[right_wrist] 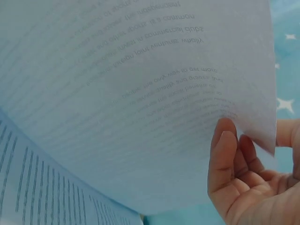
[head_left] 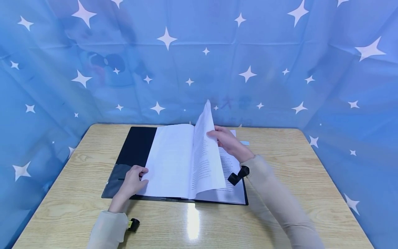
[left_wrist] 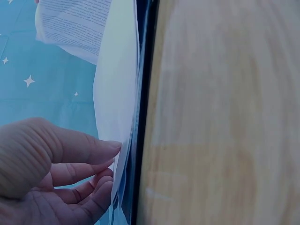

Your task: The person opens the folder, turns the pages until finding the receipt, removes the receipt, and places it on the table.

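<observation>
On the pale wood-grain desk [head_left: 298, 166]: open black rectangular folder [head_left: 140, 141].
Right hand [head_left: 229, 141]: pinching curved white printed sheet [head_left: 203, 159] with fingers, above folder; could crease it if jerked.
Left hand [head_left: 133, 180]: pinching edge of flat white pages [head_left: 169, 159]; could lose them if relaxed.

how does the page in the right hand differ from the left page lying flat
The raised page stands up and curves; the left page lies nearly flat. In the head view, print shows plainly on the raised page, while the left page looks almost blank. Both are white.
</observation>
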Tool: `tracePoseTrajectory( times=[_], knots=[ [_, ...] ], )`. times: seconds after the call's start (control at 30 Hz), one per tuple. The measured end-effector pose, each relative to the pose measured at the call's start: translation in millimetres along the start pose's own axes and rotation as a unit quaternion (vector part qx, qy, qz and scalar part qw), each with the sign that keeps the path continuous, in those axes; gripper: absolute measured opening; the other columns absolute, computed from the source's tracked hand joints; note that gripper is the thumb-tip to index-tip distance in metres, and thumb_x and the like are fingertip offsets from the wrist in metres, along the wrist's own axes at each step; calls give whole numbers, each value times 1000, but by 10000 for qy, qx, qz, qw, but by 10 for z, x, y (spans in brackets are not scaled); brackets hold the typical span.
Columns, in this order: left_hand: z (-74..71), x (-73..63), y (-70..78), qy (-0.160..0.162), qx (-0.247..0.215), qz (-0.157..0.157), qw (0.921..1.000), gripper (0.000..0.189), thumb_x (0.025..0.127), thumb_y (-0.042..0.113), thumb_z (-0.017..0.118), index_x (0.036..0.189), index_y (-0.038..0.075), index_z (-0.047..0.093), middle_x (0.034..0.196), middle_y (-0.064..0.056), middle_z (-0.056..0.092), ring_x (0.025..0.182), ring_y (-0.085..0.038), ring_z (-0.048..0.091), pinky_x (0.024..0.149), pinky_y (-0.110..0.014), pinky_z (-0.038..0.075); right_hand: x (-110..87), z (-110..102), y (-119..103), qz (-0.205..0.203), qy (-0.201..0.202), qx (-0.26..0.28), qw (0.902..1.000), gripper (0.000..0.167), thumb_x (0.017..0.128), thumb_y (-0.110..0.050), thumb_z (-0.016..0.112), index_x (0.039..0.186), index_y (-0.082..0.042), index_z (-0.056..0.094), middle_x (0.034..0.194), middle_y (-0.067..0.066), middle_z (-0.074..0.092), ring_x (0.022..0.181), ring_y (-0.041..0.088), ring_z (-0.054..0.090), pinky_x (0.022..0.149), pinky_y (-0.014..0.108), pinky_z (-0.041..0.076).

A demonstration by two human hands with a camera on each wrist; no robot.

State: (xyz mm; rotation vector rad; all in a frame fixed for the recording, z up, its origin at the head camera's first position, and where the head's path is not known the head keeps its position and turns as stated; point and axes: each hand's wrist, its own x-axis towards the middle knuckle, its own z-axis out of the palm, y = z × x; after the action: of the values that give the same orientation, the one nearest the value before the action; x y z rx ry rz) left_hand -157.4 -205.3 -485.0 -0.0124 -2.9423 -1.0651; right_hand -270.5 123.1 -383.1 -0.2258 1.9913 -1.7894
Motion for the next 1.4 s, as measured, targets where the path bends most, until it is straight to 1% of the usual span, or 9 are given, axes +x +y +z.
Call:
tracePoseTrajectory(
  times=[0.1, 0.3, 0.47, 0.6, 0.8, 0.97, 1.23, 1.3, 1.4],
  knots=[
    [-1, -4, 3, 3, 13, -3, 10000, 28, 73, -7, 66, 101, -10, 64, 100, -19, 55, 86, -28, 52, 76, -41, 48, 26, 43, -5, -12, 29, 53, 10000, 40, 94, -18, 51, 130, -1, 46, 113, 14, 56, 89, 22, 60, 76, 33, 49],
    [7, -1, -10, 39, 35, 31, 10000, 28, 72, -7, 66, 101, -9, 64, 100, -19, 55, 85, -28, 52, 75, -41, 48, 62, 127, -17, 0, 89, 178, 9998, 39, 94, -17, 50, 129, -1, 47, 108, 11, 56, 87, 20, 57, 76, 33, 46],
    [12, 5, -15, 65, 26, 56, 10000, 29, 72, -7, 67, 101, -10, 64, 100, -19, 55, 85, -28, 52, 75, -41, 48, 93, 207, -20, -6, 61, 388, 9992, 42, 94, -16, 49, 133, -1, 45, 116, 15, 54, 94, 23, 56, 79, 33, 46],
    [14, 7, -24, 54, 14, 68, 10000, 29, 72, -7, 67, 101, -10, 64, 100, -19, 55, 86, -28, 52, 76, -41, 48, 133, 278, -18, 25, 56, 585, 9983, 46, 94, -15, 50, 137, -1, 41, 123, 17, 53, 95, 22, 57, 77, 32, 47],
    [12, 7, -27, 70, -8, 75, 9999, 29, 72, -8, 66, 100, -10, 64, 100, -19, 55, 86, -28, 53, 75, -41, 49, 203, 381, -7, 105, 63, 866, 9962, 43, 93, -13, 51, 134, -2, 44, 123, 19, 55, 93, 20, 60, 75, 30, 48],
    [3, -1, -15, 68, -12, 71, 10000, 29, 72, -8, 66, 101, -10, 64, 101, -20, 55, 86, -28, 52, 76, -41, 49, 251, 469, -6, 47, -48, 908, 9958, 43, 92, -14, 52, 133, -2, 45, 128, 23, 52, 95, 20, 60, 77, 31, 48],
    [9, 3, -16, 62, 14, 76, 10000, 28, 73, -7, 66, 101, -10, 63, 101, -20, 55, 85, -28, 53, 75, -41, 49, 333, 642, 1, 35, -95, 1072, 9942, 40, 92, -11, 52, 130, 0, 49, 118, 18, 59, 89, 18, 62, 75, 30, 49],
    [9, 8, -13, 58, 21, 64, 10000, 29, 73, -7, 67, 101, -10, 63, 101, -20, 55, 86, -28, 53, 75, -41, 49, 352, 686, 6, 68, -91, 1125, 9936, 39, 92, -11, 52, 128, 1, 50, 113, 16, 61, 87, 16, 61, 74, 30, 48],
    [9, 14, -17, 57, 6, 33, 10000, 29, 72, -7, 67, 101, -10, 63, 101, -19, 55, 86, -28, 53, 75, -41, 48, 383, 754, 17, 108, -81, 1190, 9928, 35, 91, -10, 52, 123, 4, 52, 101, 11, 64, 82, 15, 61, 73, 29, 48]
  ],
)
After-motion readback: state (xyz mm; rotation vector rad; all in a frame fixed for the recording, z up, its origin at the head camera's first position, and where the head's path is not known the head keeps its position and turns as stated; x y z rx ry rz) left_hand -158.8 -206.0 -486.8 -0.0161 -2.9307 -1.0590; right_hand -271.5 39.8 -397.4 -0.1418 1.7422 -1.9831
